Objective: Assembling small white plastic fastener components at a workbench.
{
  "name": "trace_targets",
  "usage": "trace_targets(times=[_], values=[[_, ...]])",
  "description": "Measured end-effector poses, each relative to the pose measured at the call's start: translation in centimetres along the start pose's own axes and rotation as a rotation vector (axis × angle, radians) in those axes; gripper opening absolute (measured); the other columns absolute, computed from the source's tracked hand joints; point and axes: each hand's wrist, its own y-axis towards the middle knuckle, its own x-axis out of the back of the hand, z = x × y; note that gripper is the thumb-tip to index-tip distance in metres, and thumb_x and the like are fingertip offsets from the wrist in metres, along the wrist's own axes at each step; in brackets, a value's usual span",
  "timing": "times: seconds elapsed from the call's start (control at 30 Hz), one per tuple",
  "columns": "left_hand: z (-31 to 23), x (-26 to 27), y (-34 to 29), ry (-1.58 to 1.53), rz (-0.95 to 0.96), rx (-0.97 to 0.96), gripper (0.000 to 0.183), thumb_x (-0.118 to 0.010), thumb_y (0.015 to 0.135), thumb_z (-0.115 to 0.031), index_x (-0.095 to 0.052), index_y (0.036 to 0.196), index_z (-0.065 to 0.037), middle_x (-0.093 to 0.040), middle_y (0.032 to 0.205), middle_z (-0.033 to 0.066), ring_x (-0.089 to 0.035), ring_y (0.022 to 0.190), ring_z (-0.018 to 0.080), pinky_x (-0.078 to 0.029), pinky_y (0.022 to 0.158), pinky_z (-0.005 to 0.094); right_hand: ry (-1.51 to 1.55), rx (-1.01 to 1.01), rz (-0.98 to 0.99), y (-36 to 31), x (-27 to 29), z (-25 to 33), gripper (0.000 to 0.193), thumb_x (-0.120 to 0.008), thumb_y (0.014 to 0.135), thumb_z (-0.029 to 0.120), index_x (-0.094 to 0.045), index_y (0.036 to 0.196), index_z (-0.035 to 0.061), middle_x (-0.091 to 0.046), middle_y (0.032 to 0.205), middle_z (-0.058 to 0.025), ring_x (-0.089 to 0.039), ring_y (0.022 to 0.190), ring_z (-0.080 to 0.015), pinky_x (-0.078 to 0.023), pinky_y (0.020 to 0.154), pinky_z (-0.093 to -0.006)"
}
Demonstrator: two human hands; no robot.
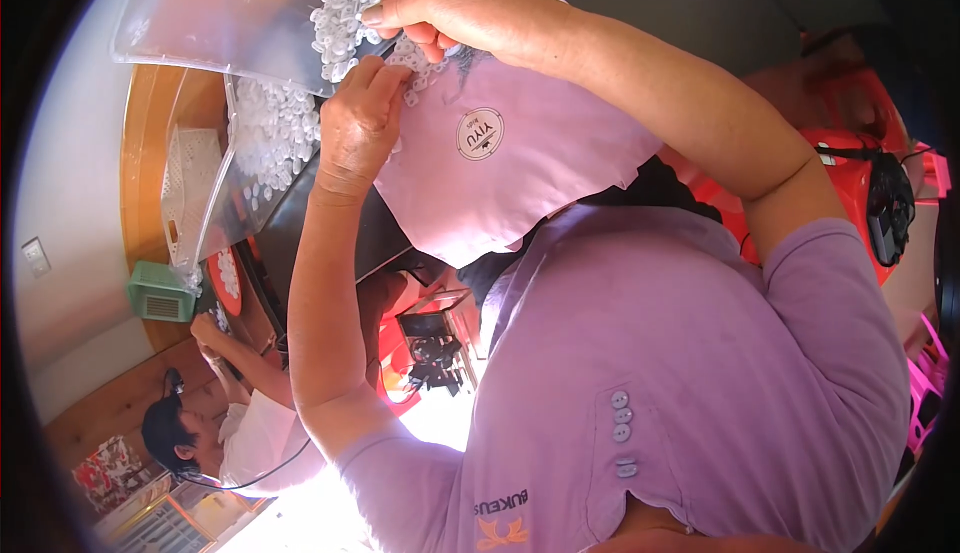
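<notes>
At the top of the view, a heap of small white plastic pieces (340, 28), many with holes through them, lies on a dark surface. My right hand (470, 8) is over the heap's near side, thumb and forefinger pinched together; what is between them is too small to make out. Just below and to the left, my left hand (358, 131) has its fingers closed at the edge of more white pieces (425, 68). These pieces rest on a pink cloth (530, 153) with a round printed label, which drapes down toward my lap. Whatever the left fingertips hold is hidden.
Beyond the heap stands a clear plastic bin (225, 13). To the left, a clear bag (268, 138) holds more white pieces, near a green basket (162, 291) and a red tray (226, 281). A co-worker (235, 423) sits at lower left. Red chairs (850, 178) are at right.
</notes>
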Motion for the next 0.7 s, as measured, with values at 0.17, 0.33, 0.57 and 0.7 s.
trace_targets(times=[0.17,0.33,0.57,0.7], values=[[0.1,0.3,0.2,0.049,0.035,-0.102,0.02,-0.064,0.077,-0.001,-0.062,0.094,-0.011,-0.055,0.082,0.005,-0.061,0.076,0.0253,-0.052,0.06,0.0374,0.058,0.009,-0.004,0.3,0.0,-0.7,0.022,-0.064,0.085,0.01,-0.061,0.067,-0.0027,-0.053,0.051,-0.0078,-0.049,0.04,-0.0146,-0.036,0.038,-0.0289],[-0.4,0.7,0.4,0.039,0.053,-0.146,0.021,-0.064,0.076,-0.001,-0.061,0.093,-0.01,-0.055,0.08,0.005,-0.061,0.075,0.0243,-0.052,0.059,0.0368,0.055,0.045,-0.012,0.7,0.1,-1.4,0.023,-0.065,0.084,0.01,-0.061,0.065,-0.0024,-0.054,0.052,-0.0073,-0.049,0.04,-0.014,-0.035,0.037,-0.0287],[-0.3,1.1,0.7,0.075,0.082,-0.219,0.023,-0.064,0.073,0.0,-0.06,0.094,-0.01,-0.054,0.079,0.005,-0.061,0.074,0.0238,-0.053,0.059,0.0361,0.0,0.04,-0.036,0.6,0.1,-0.5,0.023,-0.065,0.084,0.011,-0.061,0.065,-0.0028,-0.055,0.053,-0.0074,-0.05,0.041,-0.014,-0.036,0.038,-0.0286],[-0.2,0.9,0.9,0.075,0.087,-0.259,0.019,-0.064,0.073,0.0,-0.056,0.089,-0.008,-0.053,0.08,0.0058,-0.059,0.072,0.0249,-0.052,0.058,0.0369,-0.055,0.084,-0.046,0.9,0.2,-0.9,0.023,-0.065,0.082,0.011,-0.061,0.065,-0.0033,-0.056,0.053,-0.0081,-0.051,0.041,-0.0145,-0.037,0.038,-0.0295]])
